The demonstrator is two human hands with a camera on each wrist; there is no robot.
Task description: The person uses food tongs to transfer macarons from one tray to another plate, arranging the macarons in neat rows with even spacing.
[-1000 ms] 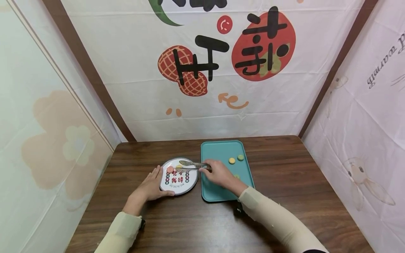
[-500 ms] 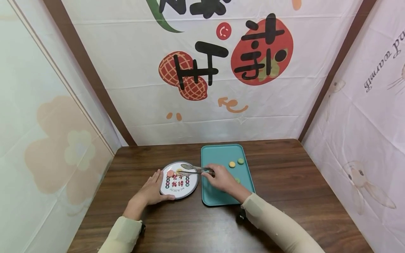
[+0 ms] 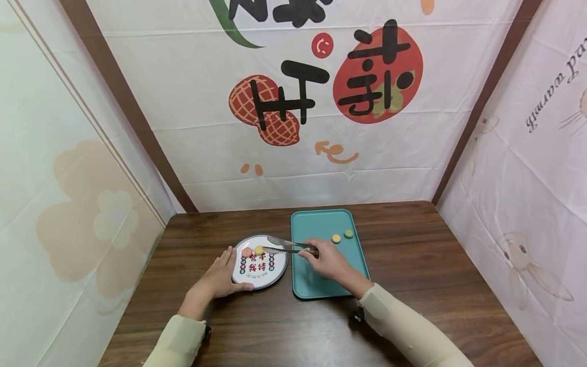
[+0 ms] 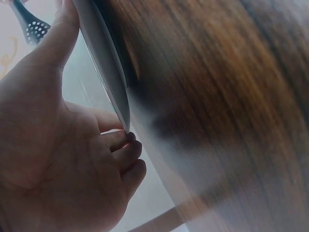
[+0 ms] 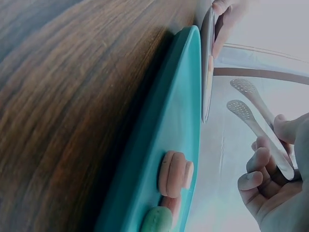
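My left hand (image 3: 219, 274) holds the round white plate (image 3: 257, 279) at its left rim, thumb along the near edge and fingers along the far left. On the plate lie a pink macaron (image 3: 246, 252) and a yellow macaron (image 3: 259, 250). My right hand (image 3: 327, 259) grips metal tongs (image 5: 240, 110) with perforated tips, above the tray's left side. The tips are spread apart with nothing between them, beside the yellow macaron. Another yellow macaron (image 3: 336, 238) and a green macaron (image 3: 348, 234) sit on the teal tray (image 3: 314, 221).
In the right wrist view several macarons show on the tray, a brownish-pink macaron (image 5: 172, 174) among them. The wooden table (image 3: 399, 244) ends at a printed cloth wall (image 3: 206, 168) behind, with more cloth on both sides.
The tongs have drawn away to the right, leaving the yellow macaron in plain sight on the plate. My right hand now covers a green macaron on the tray. My left hand stays at the rim.
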